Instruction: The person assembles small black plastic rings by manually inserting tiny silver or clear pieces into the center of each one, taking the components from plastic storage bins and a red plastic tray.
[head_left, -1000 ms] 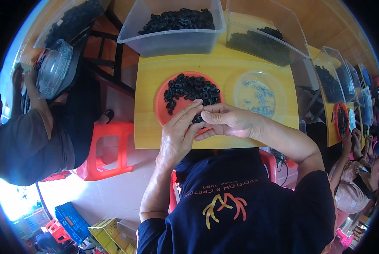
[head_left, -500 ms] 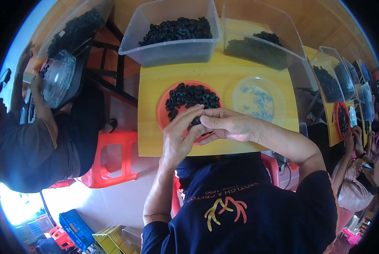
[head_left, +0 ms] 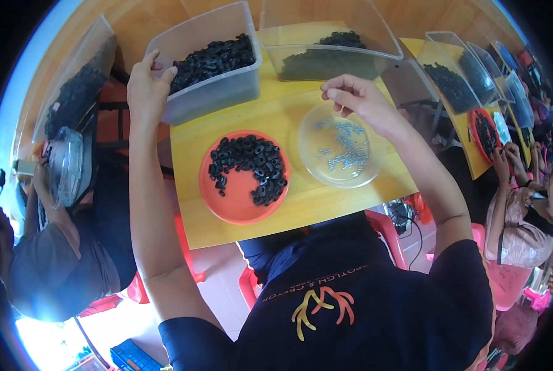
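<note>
My left hand (head_left: 150, 85) is at the left rim of a clear plastic bin (head_left: 218, 93) that holds a heap of small black plastic pieces (head_left: 218, 59). Its thumb and fingers are apart, with no piece visible between them. Above the far part of a clear round dish (head_left: 305, 145), my right hand (head_left: 354, 98) has its fingers curled in toward the thumb; whatever they may hold is too small to make out. Small silvery metal parts (head_left: 349, 145) lie scattered in that dish. To its left, an orange-red plate (head_left: 230, 207) carries black pieces (head_left: 252, 157), some ring-shaped.
A second clear bin (head_left: 332, 68) with black pieces stands at the back of the yellow table (head_left: 301, 210). On the left a person (head_left: 60, 247) sits by another dish (head_left: 66, 164). People work at a table (head_left: 468, 148) on the right.
My hands have parted from above the orange-red plate. The left went up to the left bin's rim, the right to above the clear dish. The view has swung round a little.
</note>
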A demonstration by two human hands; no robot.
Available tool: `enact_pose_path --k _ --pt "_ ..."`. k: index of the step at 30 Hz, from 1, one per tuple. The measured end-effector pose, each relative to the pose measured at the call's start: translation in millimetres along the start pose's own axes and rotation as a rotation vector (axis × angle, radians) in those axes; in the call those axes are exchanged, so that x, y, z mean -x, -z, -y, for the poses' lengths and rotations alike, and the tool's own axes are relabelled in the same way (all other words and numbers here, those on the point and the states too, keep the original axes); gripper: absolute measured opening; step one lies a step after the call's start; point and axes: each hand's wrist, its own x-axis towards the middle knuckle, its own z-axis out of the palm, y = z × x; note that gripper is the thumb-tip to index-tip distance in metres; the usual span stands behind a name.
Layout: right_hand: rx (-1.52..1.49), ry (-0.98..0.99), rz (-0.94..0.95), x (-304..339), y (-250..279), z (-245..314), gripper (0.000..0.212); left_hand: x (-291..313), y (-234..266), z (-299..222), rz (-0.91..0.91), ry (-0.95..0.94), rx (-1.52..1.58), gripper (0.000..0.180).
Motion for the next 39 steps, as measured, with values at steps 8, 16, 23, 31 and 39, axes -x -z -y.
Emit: enact_pose_path --k 8,16,23,31,39 --pt "1.021 0.332 0.016 18 -13 -38 0.015 94 14 -61 0.126 -0.081 0.235 0.039" --pt "0.914 0.200 0.267 38 -26 -26 0.020 196 52 -91 0.263 0.105 0.257 0.034" --pt "1.051 0.319 0.255 36 -46 -48 0.021 230 62 -82 0.238 0.263 0.307 0.025" --pt "0.967 0.483 0.157 40 -49 -49 0.018 237 50 -39 0.243 0.154 0.077 0.013" --pt "0.647 0.320 0.115 53 -44 -20 0.015 224 23 -50 0.330 -0.040 -0.184 0.016"
